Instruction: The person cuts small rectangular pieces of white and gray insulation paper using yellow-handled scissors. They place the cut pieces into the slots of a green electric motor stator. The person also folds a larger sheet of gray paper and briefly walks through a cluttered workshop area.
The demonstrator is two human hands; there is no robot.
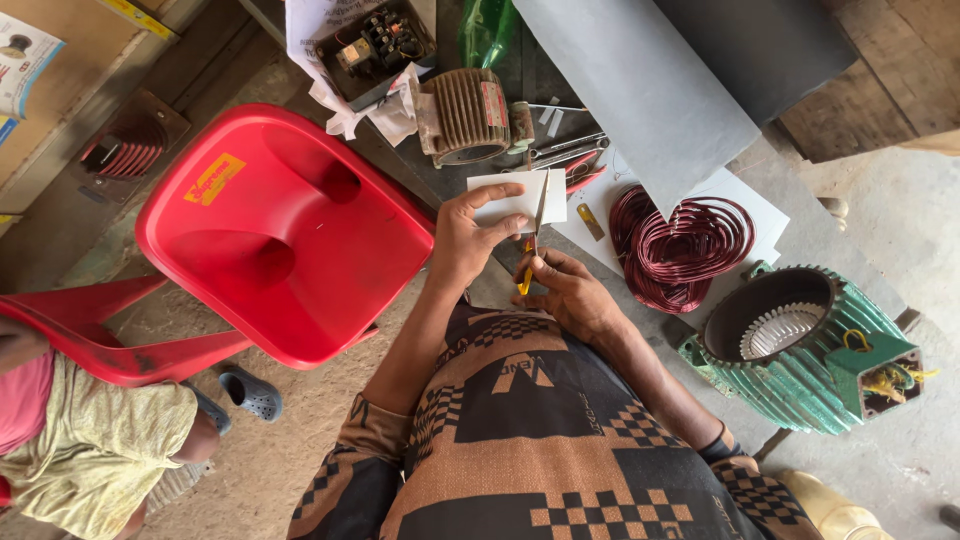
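My left hand [466, 240] pinches a small white sheet of paper [505, 197] by its lower edge, holding it up over the bench. Just below it, my right hand [568, 288] grips yellow-handled scissors [529, 262], whose blades run up into the paper and split it near its right side. Both hands are close together above my lap.
Coils of dark red wire [680, 245] lie on white sheets right of my hands. A green motor housing [800, 345] sits further right. A grey ribbed motor [468, 115], tools and a large grey sheet [640, 85] lie beyond. A red plastic chair [270, 230] stands left; another person sits at the lower left.
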